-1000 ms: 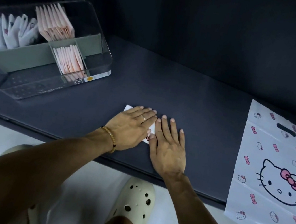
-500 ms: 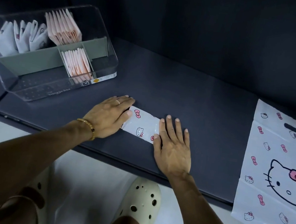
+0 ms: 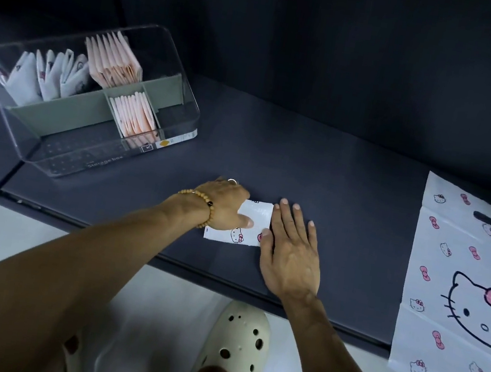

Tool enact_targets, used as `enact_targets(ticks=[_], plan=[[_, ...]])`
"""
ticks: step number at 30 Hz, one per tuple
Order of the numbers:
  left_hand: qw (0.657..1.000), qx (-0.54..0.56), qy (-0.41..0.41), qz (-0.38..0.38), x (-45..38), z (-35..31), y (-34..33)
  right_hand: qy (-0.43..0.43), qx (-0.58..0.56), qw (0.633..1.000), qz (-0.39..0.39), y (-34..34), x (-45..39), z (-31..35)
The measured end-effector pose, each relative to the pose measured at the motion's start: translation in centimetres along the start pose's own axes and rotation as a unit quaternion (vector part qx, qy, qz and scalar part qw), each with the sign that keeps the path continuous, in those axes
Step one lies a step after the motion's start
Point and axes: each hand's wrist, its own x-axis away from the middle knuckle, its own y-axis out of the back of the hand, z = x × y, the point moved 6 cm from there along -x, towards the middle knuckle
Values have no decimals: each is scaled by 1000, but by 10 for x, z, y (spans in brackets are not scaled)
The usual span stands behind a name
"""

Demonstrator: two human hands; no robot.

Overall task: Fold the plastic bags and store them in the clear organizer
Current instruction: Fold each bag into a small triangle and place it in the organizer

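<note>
A small folded white plastic bag printed with cartoon cats and pink bows [image 3: 247, 227] lies near the front edge of the dark grey bench [image 3: 333, 183]. The left hand [image 3: 223, 200], with a beaded bracelet at the wrist and a ring on one finger, grips the bag's left part: its thumb presses on top of the plastic while the other fingers curl out of sight over the far edge. The right hand [image 3: 290, 250] lies flat and relaxed, fingers straight, its thumb and inner edge touching the bag's right end and the rest on the bench.

To the far left stands a clear plastic organizer with grey dividers [image 3: 167, 104]. Its back-left compartment holds folded white bags [image 3: 47, 76]; pink folded bags [image 3: 113, 61] fill the back-middle compartment, and more fill the front one. At the right edge, well apart from the hands, a large unfolded white cat-print bag [image 3: 460, 297] lies flat, hanging over the bench front. Below, a cream perforated clog [image 3: 233, 346] stands on the pale floor.
</note>
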Motion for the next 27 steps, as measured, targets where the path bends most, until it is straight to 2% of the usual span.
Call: enact_targets(ticks=[3, 5, 7, 10, 13, 18, 21, 24, 27], plan=[[993, 105, -26, -36, 13, -2, 6, -5, -57, 998, 2, 5, 1, 2], [975, 214, -28, -45, 26, -1, 11, -36, -169, 985, 13, 14, -1, 4], [946, 313, -25, -75, 38, 5, 21, -80, -293, 953, 22, 31, -7, 14], [901, 398, -12, -170, 59, 23, 41, -111, -424, 898, 20, 59, -27, 41], [871, 424, 3, -248, 80, 45, 61, -78, -499, 862, 39, 82, -50, 78], [821, 448, 54, -350, 116, 103, 97, -29, -526, 849, 47, 104, -84, 147], [789, 475, 70, -384, 133, 144, 111, -5, -520, 853, 47, 105, -103, 188], [787, 438, 97, -423, 144, 187, 127, -9, -515, 857, 19, 104, -122, 214], [809, 271, 150, -500, 151, 228, 148, -42, -541, 840, -15, 102, -142, 227]])
